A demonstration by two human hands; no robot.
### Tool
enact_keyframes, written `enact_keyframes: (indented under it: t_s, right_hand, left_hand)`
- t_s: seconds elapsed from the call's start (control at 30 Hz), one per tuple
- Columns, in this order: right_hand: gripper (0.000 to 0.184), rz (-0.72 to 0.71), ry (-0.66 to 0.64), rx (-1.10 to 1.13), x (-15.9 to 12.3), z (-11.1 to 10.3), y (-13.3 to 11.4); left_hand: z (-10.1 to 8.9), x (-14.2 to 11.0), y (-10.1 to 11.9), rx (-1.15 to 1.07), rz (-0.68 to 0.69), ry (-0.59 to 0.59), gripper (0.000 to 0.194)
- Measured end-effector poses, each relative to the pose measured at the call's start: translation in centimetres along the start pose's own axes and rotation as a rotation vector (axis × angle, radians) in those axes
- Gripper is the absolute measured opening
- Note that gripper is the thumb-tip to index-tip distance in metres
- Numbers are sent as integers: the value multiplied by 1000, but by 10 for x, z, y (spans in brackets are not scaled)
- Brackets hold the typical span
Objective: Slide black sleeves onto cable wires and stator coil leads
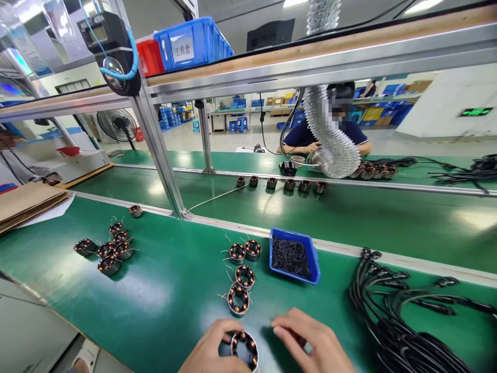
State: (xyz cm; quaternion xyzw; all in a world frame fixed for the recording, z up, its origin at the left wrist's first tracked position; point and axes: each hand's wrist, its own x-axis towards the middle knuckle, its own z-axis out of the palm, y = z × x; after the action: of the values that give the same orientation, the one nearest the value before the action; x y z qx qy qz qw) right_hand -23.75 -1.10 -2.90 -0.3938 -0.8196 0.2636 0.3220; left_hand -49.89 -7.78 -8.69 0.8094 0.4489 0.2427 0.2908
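At the bottom centre, my left hand (217,348) is closed around the side of a motor stator (254,348), a metal ring with copper windings. Just right of it, my right hand (310,339) is held with thumb and forefinger nearly together. Whatever those fingertips may pinch is too small or hidden to make out. Beyond my hands, several more stators (238,300) with thin wire ends stand in a short line on the green table. A blue tray (315,264) full of short black sleeve-like pieces (291,256) sits beyond my right hand.
Black cables (388,321) lie bundled at the right. More stators (111,264) cluster at the left, near stacked cardboard (31,204). A metal frame post (155,114) rises from the table. Across the line, stators (289,184) stand in a row before a seated person (298,135).
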Motion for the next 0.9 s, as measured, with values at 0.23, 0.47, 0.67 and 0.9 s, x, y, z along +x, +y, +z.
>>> enact_keyframes:
  t_s: [0.23, 0.47, 0.67, 0.9]
  right_hand:
    - [26, -57, -34, -12, -11, 17, 4]
    - [26, -34, -83, -14, -7, 8, 2]
    - [30, -26, -125, 14, -9, 17, 4]
    - [30, -99, -175, -4, -12, 15, 5]
  left_hand:
    - [-3, 12, 6, -164, 144, -73, 8]
    - [-6, 19, 10, -238, 228, 12, 12]
    - [-10, 20, 14, -243, 219, 13, 16]
    - [-6, 18, 12, -238, 178, 18, 18]
